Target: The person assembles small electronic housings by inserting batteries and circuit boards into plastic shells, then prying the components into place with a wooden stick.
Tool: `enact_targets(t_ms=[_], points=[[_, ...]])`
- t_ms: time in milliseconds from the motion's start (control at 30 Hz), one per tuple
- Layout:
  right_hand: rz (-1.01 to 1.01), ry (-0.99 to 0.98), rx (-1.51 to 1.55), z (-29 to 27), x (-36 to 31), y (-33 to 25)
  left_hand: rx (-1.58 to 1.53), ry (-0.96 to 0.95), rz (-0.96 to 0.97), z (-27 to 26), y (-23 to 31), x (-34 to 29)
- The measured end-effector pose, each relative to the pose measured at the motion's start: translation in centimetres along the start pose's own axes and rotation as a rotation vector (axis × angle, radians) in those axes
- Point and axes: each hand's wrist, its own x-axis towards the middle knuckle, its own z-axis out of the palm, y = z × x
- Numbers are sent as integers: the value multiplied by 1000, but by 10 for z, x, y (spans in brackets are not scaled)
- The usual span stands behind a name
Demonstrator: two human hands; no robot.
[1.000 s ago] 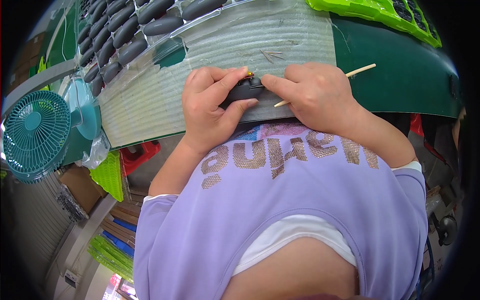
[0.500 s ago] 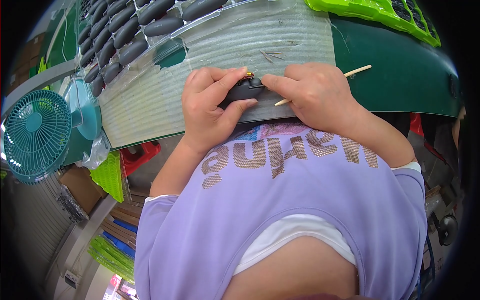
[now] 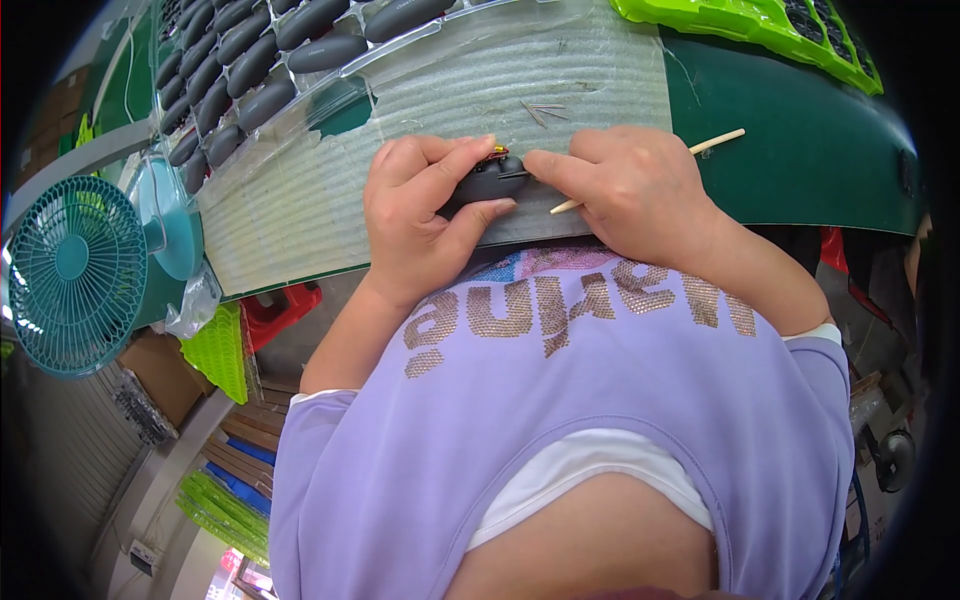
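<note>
My left hand [image 3: 420, 205] is closed around a dark grey rounded casing [image 3: 490, 184], thumb below and fingers above. A small yellow part [image 3: 499, 150] and something reddish show at the casing's top, beside my index fingertip. My right hand [image 3: 632, 190] grips a pale wooden stick [image 3: 718, 141], which sticks out on both sides of the fist. Its index fingertip meets the casing's right end; whether a fine pin is pinched there cannot be made out. Several thin metal pins [image 3: 543, 112] lie on the foam sheet [image 3: 470, 85] beyond my hands.
Clear trays of dark grey oval casings [image 3: 318, 54] fill the far left. A teal fan [image 3: 72, 257] stands at the left edge. A bright green tray [image 3: 760, 28] with dark round parts sits far right on the green tabletop [image 3: 800, 150]. A red stool [image 3: 280, 313] is below the table.
Both hands, the casing and the stick stay almost in place, with only a very slight shift. The fan's head has moved slightly down and right.
</note>
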Motion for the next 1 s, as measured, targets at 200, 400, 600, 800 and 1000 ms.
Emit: enact_targets(t_ms=[200, 400, 600, 800, 1000], points=[[0, 1, -1, 0, 0, 0, 1, -2, -9, 0, 0, 0], [1, -14, -4, -2, 1, -2, 4, 1, 10, 0, -1, 0], [0, -29, -6, -2, 1, -2, 1, 15, 22, 1, 0, 0], [9, -67, 7, -5, 2, -3, -6, 21, 28, 2, -1, -1], [-1, -75, -8, -5, 2, -5, 21, 3, 28, 0, 2, 0]])
